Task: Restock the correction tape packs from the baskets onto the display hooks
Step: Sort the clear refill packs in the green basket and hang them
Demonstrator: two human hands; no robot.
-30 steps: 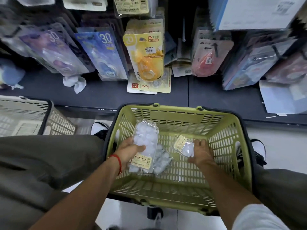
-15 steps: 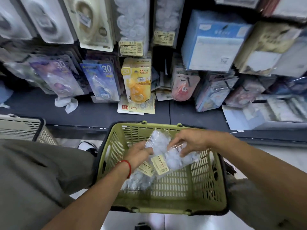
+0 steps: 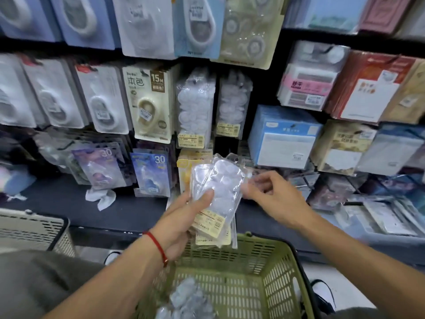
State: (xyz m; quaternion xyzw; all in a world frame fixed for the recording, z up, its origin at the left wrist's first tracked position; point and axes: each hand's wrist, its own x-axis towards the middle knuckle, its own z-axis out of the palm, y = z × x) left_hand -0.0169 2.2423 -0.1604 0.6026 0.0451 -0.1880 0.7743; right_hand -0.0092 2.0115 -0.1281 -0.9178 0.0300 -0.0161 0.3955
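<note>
Correction tape packs (image 3: 216,194) are gripped by the left hand (image 3: 181,217) above the green basket (image 3: 271,261); the right hand (image 3: 273,199) pinches their clear edge.

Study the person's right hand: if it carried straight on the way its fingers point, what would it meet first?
The right hand points left, so it would probably first meet the clear packs that the left hand grips. Its fingers already seem at their edge, though depth is unclear.

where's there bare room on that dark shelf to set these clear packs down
Bare dark shelf runs left of the crumpled white scrap, in front of the purple "30" packs. The right end is crowded with loose flat packets. The left hand grips the clear packs; the right hand pinches their edge.
</note>
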